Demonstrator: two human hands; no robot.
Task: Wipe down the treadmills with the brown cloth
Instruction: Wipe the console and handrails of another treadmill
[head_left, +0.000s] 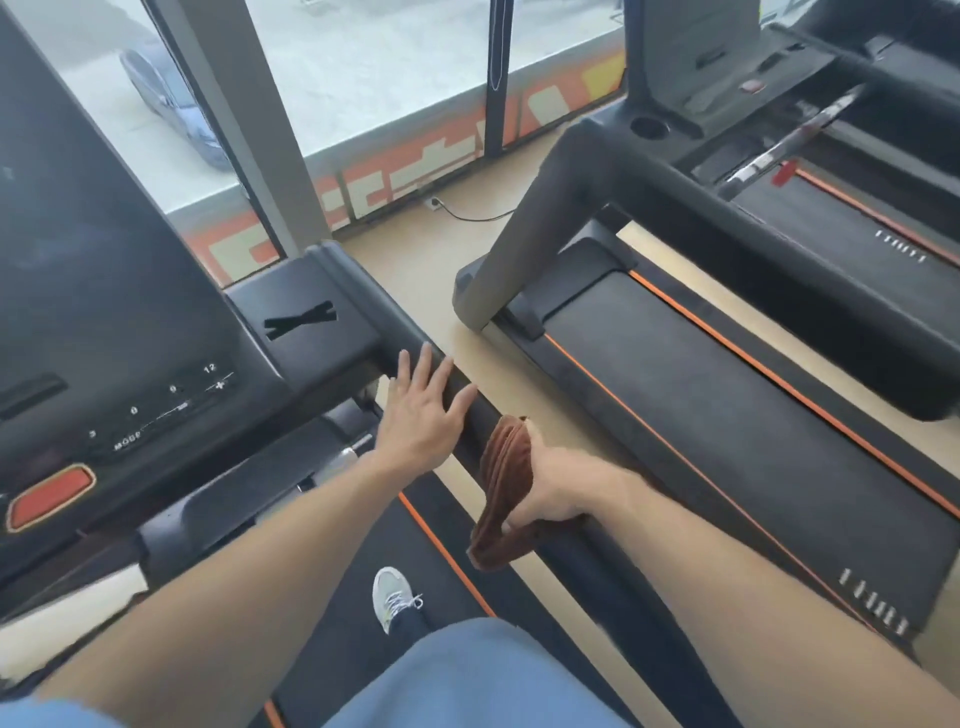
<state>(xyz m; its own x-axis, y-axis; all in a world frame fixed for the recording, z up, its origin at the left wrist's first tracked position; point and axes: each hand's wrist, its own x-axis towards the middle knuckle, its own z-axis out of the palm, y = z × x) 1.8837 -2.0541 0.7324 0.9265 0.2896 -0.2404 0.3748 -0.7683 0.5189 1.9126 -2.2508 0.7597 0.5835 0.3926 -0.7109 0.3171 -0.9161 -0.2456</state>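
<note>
The brown cloth (506, 488) was wrapped over the near treadmill's right handrail (410, 332), gripped by the right hand (553, 488); the left hand (421, 410) lay flat, fingers straight, further along it. Best to keep the cloth bunched snugly, sliding in long strokes

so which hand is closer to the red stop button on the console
Left. The left hand rests on the handrail beside the console; the right hand, gripping the brown cloth, sits farther from the stop button.

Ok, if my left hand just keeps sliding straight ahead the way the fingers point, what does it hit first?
Your left hand lies flat on the black handrail, fingers pointing along it. Going on, it would probably first meet the console corner with the taped black X, though depth is hard to judge.
</note>
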